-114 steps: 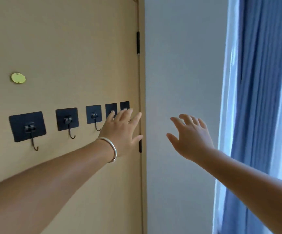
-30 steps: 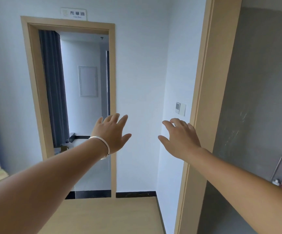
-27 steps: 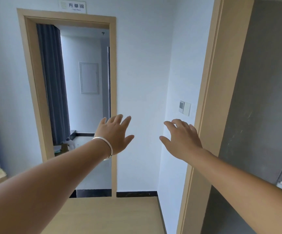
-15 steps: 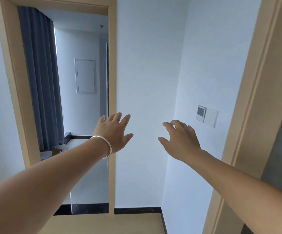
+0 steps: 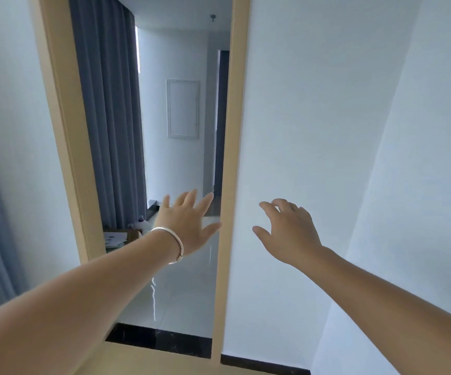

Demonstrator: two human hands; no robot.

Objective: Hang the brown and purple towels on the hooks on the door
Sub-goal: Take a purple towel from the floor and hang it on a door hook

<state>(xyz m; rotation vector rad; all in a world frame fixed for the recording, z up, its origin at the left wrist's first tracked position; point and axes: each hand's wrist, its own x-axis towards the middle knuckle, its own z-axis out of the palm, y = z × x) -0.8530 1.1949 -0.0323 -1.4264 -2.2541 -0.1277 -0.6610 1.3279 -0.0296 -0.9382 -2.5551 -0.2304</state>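
Neither towel is in view, and the door with the hooks is out of sight too. My left hand [image 5: 187, 223], with a silver bangle on the wrist, is stretched forward in the air with spread fingers and holds nothing. To its right my right hand [image 5: 286, 234] reaches forward as well, its fingers relaxed and slightly bent, empty. Both hands hover in front of an open doorway [image 5: 227, 158] with a light wooden frame.
Through the doorway lie a glossy tiled floor [image 5: 181, 290], a dark grey curtain [image 5: 108, 109] on the left and a white wall panel [image 5: 183, 108]. A box and a bottle [image 5: 140, 226] stand on that floor. White walls flank the frame; a black threshold strip [image 5: 159, 339] lies below.
The view has swung away from the door with the hooks and closed in on the doorway. The second door frame on the right has left the picture. Both hands stay raised and empty.
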